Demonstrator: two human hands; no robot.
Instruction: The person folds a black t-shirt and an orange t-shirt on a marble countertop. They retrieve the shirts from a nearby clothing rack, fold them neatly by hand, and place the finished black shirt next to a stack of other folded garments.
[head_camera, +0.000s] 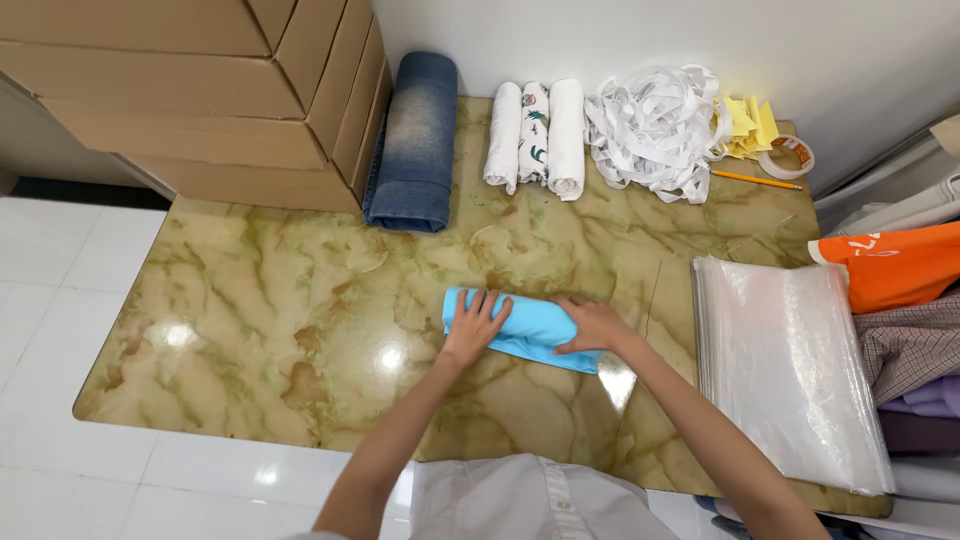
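Both arms reach forward, and the left hand (472, 325) and right hand (592, 325) press flat (fingers spread, grip released) on the soft light-blue folded cloth (528, 330) lying on the shiny green-brown marble tabletop (260, 320).

You are looking at three white rolls (535, 137), one denim roll (415, 140), one blue cloth (527, 330), one pencil (757, 179), one tape ring (787, 156), one bag stack (790, 370), one strip tangle (655, 125) and two hands on the cloth.

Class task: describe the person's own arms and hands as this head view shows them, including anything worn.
Both forearms are bare, with no sleeves reaching them. The left hand and right hand wear no gloves; no rings or watch are visible. A white buttoned shirt shows at the bottom edge.
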